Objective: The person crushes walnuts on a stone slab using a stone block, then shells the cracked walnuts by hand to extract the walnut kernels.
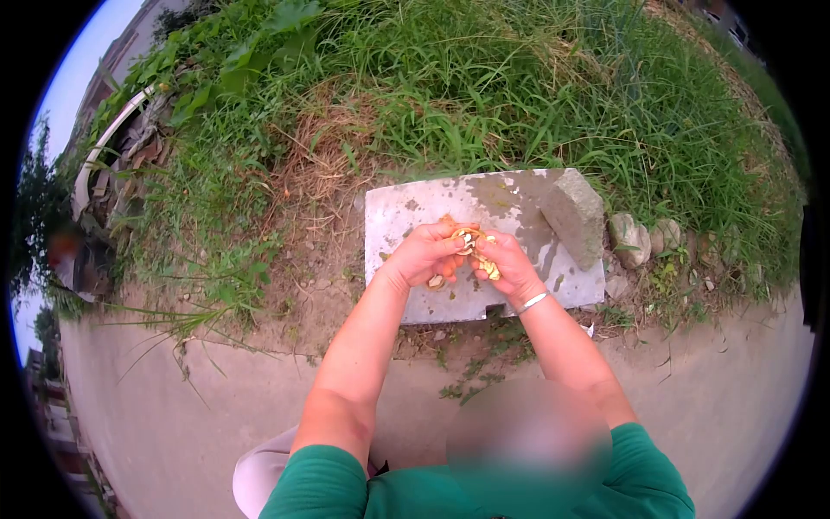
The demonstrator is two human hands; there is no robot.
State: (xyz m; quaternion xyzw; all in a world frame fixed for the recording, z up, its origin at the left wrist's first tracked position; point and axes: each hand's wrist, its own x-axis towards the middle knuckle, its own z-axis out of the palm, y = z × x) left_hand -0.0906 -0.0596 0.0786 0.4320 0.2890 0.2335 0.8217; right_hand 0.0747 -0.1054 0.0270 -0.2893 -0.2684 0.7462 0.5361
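My left hand (424, 255) and my right hand (512, 265) meet above a pale grey slab (415, 203). Between their fingertips is a small orange-yellow piece with pale, seed-like bits (468, 240), and both hands are closed on it. Its exact kind is too small to make out. More yellowish bits (490, 270) show along my right fingers. Just beyond my left fingers, a spot of orange (446, 219) shows, partly hidden. A silvery bracelet (533, 302) circles my right wrist.
A rough grey block (574, 216) rests on the slab's right side, among dark wet patches. Rounded stones (630, 240) lie farther right. Tall grass (536, 86) grows behind, with bare soil (320, 233) to the left and concrete paving (233, 389) in front.
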